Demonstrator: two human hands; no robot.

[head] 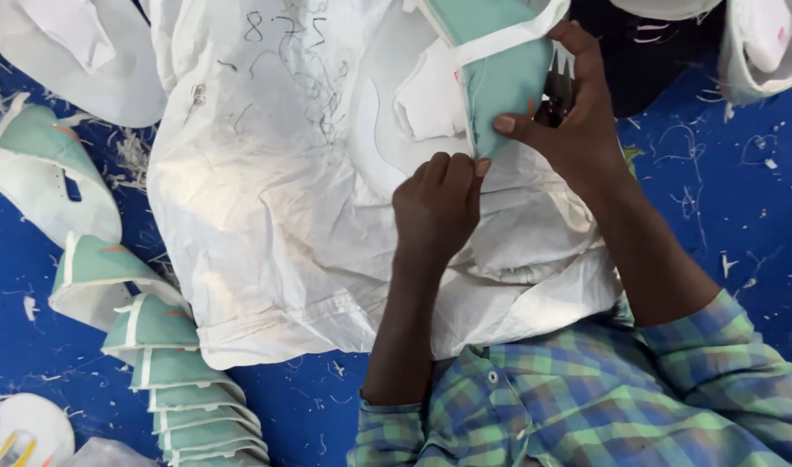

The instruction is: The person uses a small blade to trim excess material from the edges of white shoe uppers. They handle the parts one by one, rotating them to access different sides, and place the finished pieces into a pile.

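Risk, cutting: small scissors (554, 93) show as dark blades just behind the green piece at upper right of centre. The thumb and fingers pinching the cloth sit very close to them, so a snip taken blind could likely nick a fingertip or bite into the green fabric rather than a loose thread.
Risk, slipping: the piece is held only at its lower edge. If either pinch loosens, it may swing on its white strap and pull the edge out of line.
Risk, mixing: cut threads lie all over the blue floor (733, 225); a dropped piece could pick up lint.
Right hand (577, 121): closed on the green shoe-upper piece (500, 82), thumb on the front face, fingers curled behind. Whether it also grips the scissors cannot be told.
Left hand (436, 203): curled shut, fingertips pinching the bottom tip of the same piece.
Piece, place: upper middle of the frame, held up over the white sack (266, 199).
Piece, look: mint-green cloth, a narrow panel with a stitched seam down it and a white band crossing its top.
Nearby: a row of similar green pieces (171, 380) overlaps at lower left.
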